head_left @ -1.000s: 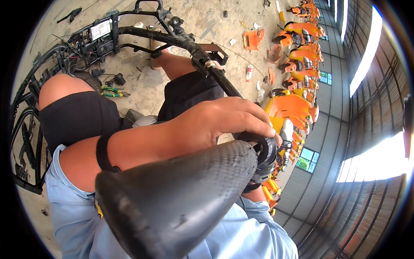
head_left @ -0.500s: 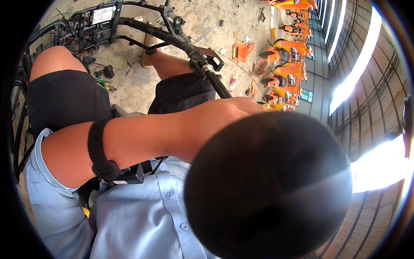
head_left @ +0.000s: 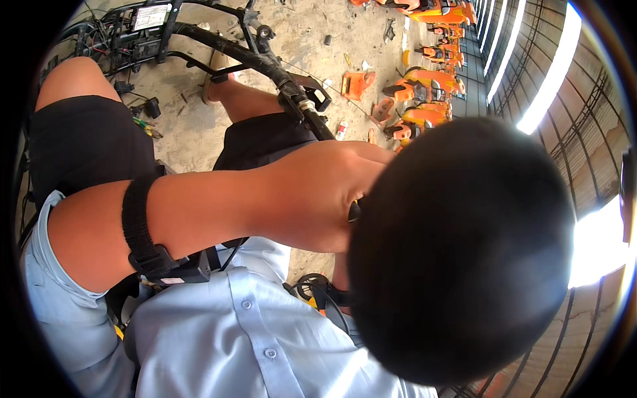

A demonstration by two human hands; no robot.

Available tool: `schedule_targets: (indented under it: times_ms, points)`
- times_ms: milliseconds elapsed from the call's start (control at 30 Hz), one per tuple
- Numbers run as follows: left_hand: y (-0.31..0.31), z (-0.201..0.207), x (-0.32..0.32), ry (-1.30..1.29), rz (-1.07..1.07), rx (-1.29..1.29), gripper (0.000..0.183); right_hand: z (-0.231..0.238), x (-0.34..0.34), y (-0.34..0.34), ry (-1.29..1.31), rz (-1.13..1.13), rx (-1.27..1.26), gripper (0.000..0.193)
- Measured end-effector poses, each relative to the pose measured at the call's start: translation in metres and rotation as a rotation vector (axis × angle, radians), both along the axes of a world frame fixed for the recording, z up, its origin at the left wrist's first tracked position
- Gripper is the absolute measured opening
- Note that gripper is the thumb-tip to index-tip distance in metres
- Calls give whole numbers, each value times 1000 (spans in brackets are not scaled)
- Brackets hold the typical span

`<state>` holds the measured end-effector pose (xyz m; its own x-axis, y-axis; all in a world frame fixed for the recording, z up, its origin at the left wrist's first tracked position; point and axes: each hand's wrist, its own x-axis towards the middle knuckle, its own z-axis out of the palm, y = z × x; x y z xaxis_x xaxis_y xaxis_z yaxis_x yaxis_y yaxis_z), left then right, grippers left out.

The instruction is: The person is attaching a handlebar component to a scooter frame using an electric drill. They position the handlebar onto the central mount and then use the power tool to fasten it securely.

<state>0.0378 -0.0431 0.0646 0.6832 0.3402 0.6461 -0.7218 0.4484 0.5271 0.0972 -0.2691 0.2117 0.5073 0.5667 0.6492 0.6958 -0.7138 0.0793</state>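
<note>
My left arm reaches across the middle of the view from the lower left. At its end, my left hand (head_left: pixel 342 179) looks curled closed, its fingers hidden behind a large, dark, rounded thing (head_left: pixel 464 259) very near the camera. That thing is blurred and its kind cannot be told. A small black-and-yellow piece (head_left: pixel 355 209) shows at the edge of my left hand; what it belongs to is hidden. Just beyond the hand lies the black tube of a vehicle frame (head_left: pixel 225 48). My right hand does not show.
Loose wires and a white label (head_left: pixel 151 17) sit on the frame at upper left. Tools with coloured handles (head_left: pixel 147 127), an orange panel (head_left: pixel 358 85) and a small bottle (head_left: pixel 342 130) lie on the floor. Orange scooters (head_left: pixel 424 85) stand in a row near the wall.
The dark rounded thing has shifted up and to the right, uncovering more of my left hand and the black-and-yellow piece. The background has slid slightly left and up.
</note>
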Motion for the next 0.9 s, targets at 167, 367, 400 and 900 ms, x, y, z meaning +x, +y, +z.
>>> schedule_targets:
  times_ms: [167, 367, 400, 900]
  points:
    - [-13, -4, 2, -34, 172, 1, 44, 16, 9, 9, -24, 30, 8, 36]
    - [-24, -4, 2, -17, 174, -49, 48, 31, 12, 10, -31, 14, 17, 37]
    - [-25, -4, -1, -3, 132, -86, 49, 35, 16, 13, -34, 27, 26, 37]
    - [-34, -7, -3, 176, 505, 165, 59, -45, 3, -16, 22, -25, -2, 40]
